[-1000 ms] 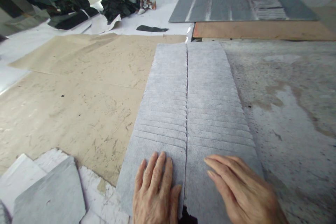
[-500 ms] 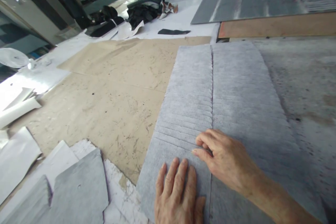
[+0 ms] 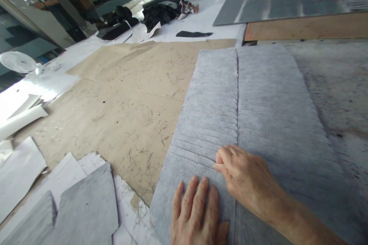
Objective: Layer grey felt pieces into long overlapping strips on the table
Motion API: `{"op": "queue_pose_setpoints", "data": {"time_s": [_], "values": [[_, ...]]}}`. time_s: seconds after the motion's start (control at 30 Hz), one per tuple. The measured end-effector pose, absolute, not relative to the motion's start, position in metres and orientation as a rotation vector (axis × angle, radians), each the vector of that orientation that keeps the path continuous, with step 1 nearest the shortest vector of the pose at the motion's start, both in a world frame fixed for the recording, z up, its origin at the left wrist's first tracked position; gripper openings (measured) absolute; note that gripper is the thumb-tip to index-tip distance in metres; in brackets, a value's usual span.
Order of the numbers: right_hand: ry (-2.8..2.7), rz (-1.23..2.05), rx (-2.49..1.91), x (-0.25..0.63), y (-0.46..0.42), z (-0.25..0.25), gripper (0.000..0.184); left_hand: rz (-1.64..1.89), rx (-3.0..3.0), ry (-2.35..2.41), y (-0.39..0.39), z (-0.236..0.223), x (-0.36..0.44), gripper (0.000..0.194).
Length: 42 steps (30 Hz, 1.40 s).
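Note:
Grey felt-like sheets (image 3: 260, 95) lie in front of me, overlapping in a row of close parallel edges on the left half. A dark seam runs lengthwise between the left and right halves. My left hand (image 3: 197, 212) rests flat on the nearest left sheet (image 3: 163, 187), fingers spread a little. Just to its right, my right hand (image 3: 244, 180) is closed, thumb and forefinger pinched at this sheet's far right corner beside the seam. The fingers hide the corner itself.
Brown paper (image 3: 138, 111) covers the table to the left. Loose grey pieces (image 3: 89, 199) and white sheets (image 3: 20, 172) lie near left. A grey board (image 3: 276, 4) sits at back right, with dark scraps (image 3: 159, 13) farther back. A fan (image 3: 17, 62) and other people are beyond.
My right thumb and forefinger have closed together at the sheet's corner. My left hand stays flat on the sheet. The view has shifted slightly, so things appear farther right.

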State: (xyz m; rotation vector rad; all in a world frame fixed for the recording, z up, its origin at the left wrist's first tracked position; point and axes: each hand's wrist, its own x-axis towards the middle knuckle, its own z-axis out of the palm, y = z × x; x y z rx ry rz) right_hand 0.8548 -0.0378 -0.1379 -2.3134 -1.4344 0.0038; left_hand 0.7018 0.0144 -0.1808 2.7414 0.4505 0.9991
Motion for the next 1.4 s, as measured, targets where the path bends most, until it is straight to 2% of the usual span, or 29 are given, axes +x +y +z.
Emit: {"op": "queue_pose_setpoints", "data": {"time_s": [0.63,0.8,1.0,1.23,1.4], "values": [[-1.403,-0.003,-2.373,0.85,-0.034,-0.138,0.019,0.828,2.788,0.433,0.018,-0.173,0.697,0.033],[-1.332,-0.242,-2.329,0.847,-0.044,-0.134,0.014,0.564,2.971,0.252,0.027,-0.162,0.689,0.043],[-1.041,-0.41,-2.359,0.844,-0.102,-0.12,0.008,0.513,2.915,0.277,0.026,-0.158,0.686,0.045],[-1.311,-0.381,-2.382,0.817,-0.153,-0.132,0.026,0.512,2.963,0.214,0.026,-0.158,0.689,0.046],[-1.339,-0.411,-2.401,0.816,-0.159,-0.147,0.03,0.462,2.977,0.256,0.027,-0.156,0.688,0.046]]}}
